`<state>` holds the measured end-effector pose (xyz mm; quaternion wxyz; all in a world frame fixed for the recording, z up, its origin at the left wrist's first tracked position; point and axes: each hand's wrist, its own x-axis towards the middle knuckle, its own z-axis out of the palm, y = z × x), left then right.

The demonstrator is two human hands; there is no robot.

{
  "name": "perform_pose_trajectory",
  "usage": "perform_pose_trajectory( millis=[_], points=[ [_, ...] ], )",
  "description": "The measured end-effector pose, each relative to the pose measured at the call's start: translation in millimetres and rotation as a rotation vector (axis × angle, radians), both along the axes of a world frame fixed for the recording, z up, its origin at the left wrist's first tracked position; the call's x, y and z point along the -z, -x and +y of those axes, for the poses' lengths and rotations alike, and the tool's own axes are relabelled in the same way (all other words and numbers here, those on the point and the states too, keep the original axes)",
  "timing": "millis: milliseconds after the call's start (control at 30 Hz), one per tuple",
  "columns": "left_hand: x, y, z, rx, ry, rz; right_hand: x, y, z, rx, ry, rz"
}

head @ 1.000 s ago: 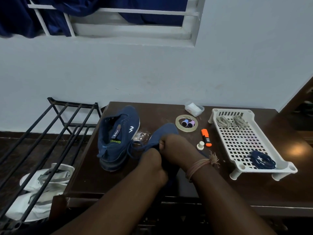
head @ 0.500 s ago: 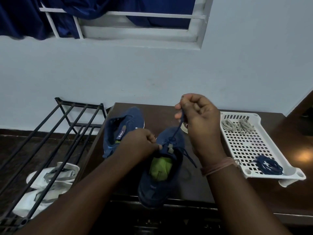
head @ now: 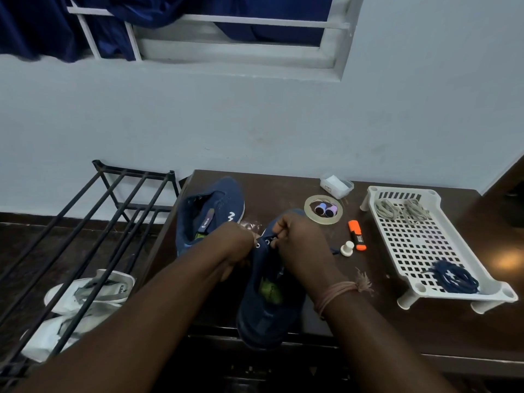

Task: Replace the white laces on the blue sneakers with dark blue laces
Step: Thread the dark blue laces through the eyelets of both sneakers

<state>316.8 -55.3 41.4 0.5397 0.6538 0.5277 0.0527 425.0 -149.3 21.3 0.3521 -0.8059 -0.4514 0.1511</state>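
Observation:
A blue sneaker (head: 269,313) with a green insole lies at the table's front edge, heel toward me. My right hand (head: 300,242) pinches a dark blue lace (head: 334,251) at the eyelets; the lace end trails to the right. My left hand (head: 235,248) grips the sneaker's left side by the eyelets. A second blue sneaker (head: 209,214) rests behind, to the left. In the white tray (head: 397,239) lie two bundles of white laces (head: 399,209) at the back and a coiled dark blue lace (head: 453,279) at the front.
On the brown table (head: 411,330) sit a tape ring with two small spools (head: 323,209), an orange highlighter (head: 357,235), a white knob (head: 347,248) and a small clear box (head: 336,185). A black metal rack (head: 85,228) stands left, over white shoes (head: 93,290).
My right hand, raised high with the lace half a second ago, has come back down to the eyelets. The sneaker has settled lower on the table edge.

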Motion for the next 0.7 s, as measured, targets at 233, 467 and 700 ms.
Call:
perform_pose_trajectory(
  millis=[233, 467, 700],
  points=[
    [4, 3, -12, -0.094, 0.241, -0.160, 0, 6, 0, -0.010, -0.050, -0.118],
    [7, 3, 1, -0.016, 0.371, -0.170, 0, 4, -2, -0.038, 0.036, -0.211],
    [9, -1, 2, 0.030, 0.280, -0.100, -8, 5, -4, -0.092, 0.037, -0.176]
  ],
)
